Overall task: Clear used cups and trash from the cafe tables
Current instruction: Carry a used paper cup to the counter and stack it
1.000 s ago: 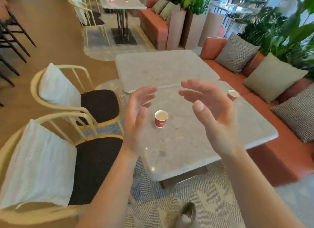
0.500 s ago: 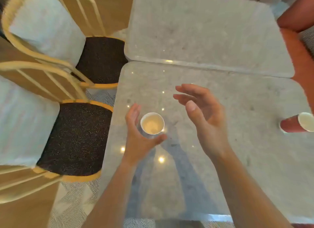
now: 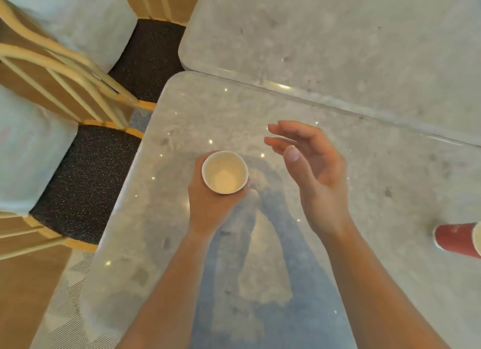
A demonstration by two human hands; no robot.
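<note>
Since the earlier frame the left hand [image 3: 210,205] has wrapped its fingers round the paper cup [image 3: 225,172]. The cup is upright over the marble worktop [image 3: 364,192], near its left edge. Two chairs [image 3: 86,182] stand beside that edge. The right hand [image 3: 317,177] hovers near the cup, fingers released. A red cup [image 3: 455,240] sits well apart, at far right.

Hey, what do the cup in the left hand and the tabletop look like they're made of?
The cup looks like paper: matte cream inside, thin rolled rim. The tabletop looks like polished grey-white marble or imitation stone: mottled patches, and a glossy surface that reflects small points of light. Which one, I cannot tell.
</note>
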